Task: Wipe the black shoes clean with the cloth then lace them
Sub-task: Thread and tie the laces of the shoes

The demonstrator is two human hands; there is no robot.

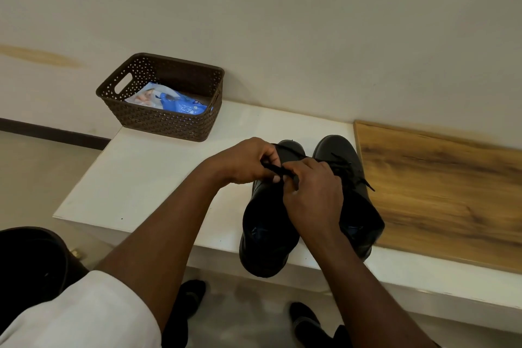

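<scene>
**Both hands pinching a black lace above the left of two black shoes**

Nearest, at the bottom edge: a white short sleeve [84, 313] on the left arm, cut off by the frame, and two dark-clad feet [192, 295] on the grey floor, partly hidden behind the forearms. Dark rounded shape at far left, too dim to identify.

Further out, on the front edge of the long white bench [147, 178]: pair of black leather lace-up shoes, side by side and touching, toes pointing away, heels overhanging the bench edge slightly. Left black shoe [265, 234] largely visible at the heel and collar; its tongue and eyelets hidden under the hands. Right black shoe [339, 152] mostly covered by the right wrist and forearm, only toe cap and part of the heel showing, loose lace ends trailing over its right side.

Above the left shoe: left hand [245, 161] curled, thumb and fingertips pinching a thin black shoelace [272, 169]. Right hand [313, 192] also curled, fingers gripping the same lace just beside the left hand, knuckles nearly touching. Exact path of the lace through the eyelets impossible to make out.

To the right, touching the bench top: a wood-grain board [440, 192], cut off by the frame edge.

Farthest, at the bench's back left corner against the pale wall: brown perforated plastic basket [158, 121] holding a blue-and-white plastic packet [172, 100], partly hidden by the basket wall. No cloth discernible.
</scene>
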